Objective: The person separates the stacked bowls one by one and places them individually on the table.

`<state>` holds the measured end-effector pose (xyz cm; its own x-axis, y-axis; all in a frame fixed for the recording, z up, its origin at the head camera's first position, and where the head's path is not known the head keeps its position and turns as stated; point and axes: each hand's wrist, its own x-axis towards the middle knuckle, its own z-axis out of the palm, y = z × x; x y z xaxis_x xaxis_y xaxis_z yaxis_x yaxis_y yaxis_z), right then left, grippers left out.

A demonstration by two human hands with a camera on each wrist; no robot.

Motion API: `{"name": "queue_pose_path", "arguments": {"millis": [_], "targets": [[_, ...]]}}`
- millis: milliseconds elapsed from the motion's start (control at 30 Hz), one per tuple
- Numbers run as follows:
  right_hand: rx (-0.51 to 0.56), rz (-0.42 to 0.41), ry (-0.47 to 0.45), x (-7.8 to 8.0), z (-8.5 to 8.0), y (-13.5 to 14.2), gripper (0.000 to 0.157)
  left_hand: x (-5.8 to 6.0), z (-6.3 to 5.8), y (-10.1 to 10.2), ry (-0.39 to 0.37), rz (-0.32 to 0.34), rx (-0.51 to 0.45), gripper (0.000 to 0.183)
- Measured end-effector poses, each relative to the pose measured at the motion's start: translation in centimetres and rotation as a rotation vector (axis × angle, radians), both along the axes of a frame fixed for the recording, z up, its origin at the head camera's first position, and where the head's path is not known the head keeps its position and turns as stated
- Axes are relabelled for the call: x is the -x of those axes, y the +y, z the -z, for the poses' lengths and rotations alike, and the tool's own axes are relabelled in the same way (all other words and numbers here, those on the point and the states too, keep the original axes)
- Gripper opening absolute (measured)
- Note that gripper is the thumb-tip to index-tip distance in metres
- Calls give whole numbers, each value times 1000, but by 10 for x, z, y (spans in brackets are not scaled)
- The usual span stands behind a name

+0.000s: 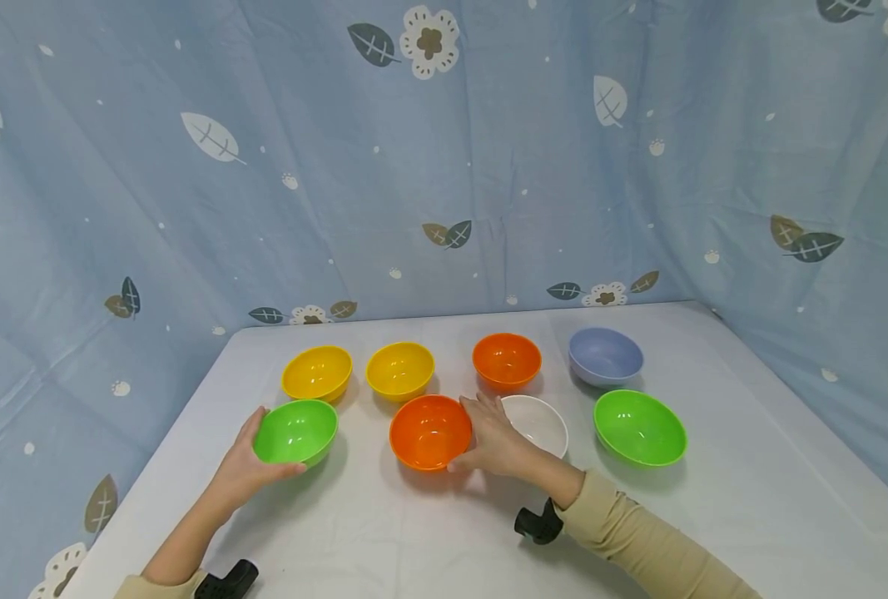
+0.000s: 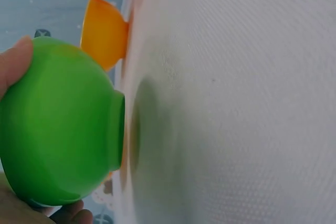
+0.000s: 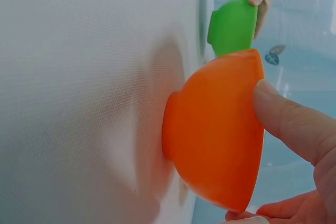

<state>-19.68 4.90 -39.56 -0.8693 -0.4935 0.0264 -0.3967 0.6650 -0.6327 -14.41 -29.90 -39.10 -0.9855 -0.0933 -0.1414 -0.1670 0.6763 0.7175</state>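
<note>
My left hand (image 1: 245, 470) grips a green bowl (image 1: 296, 433) at the left, thumb on the near side and fingers round the far side. In the left wrist view that green bowl (image 2: 58, 124) has its foot close over the white cloth, with a shadow beside it. My right hand (image 1: 498, 441) holds an orange bowl (image 1: 430, 433) by its right rim, between thumb and fingers. The right wrist view shows this orange bowl (image 3: 215, 129) upright, its foot right at the cloth. A white bowl (image 1: 537, 424) is partly hidden behind the right hand.
Two yellow bowls (image 1: 318, 373) (image 1: 400, 371), another orange bowl (image 1: 507, 361) and a blue bowl (image 1: 605, 357) form the back row. A second green bowl (image 1: 640, 428) stands at the right. The white table (image 1: 384, 541) meets a blue patterned curtain (image 1: 384, 166) behind.
</note>
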Motion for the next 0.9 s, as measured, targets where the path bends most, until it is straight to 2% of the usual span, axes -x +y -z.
{"name": "queue_pose_path", "arguments": {"millis": [367,600,900], "targets": [[11,-6,6,-1,-1,0,91,4,8,-8,-22,3,-3,120],[17,-4,7,-1,-1,0,91,4,8,-11,-41,25,0,120],[10,1,-11,-2,0,0,90,0,10,-15,0,79,-9,121]]}}
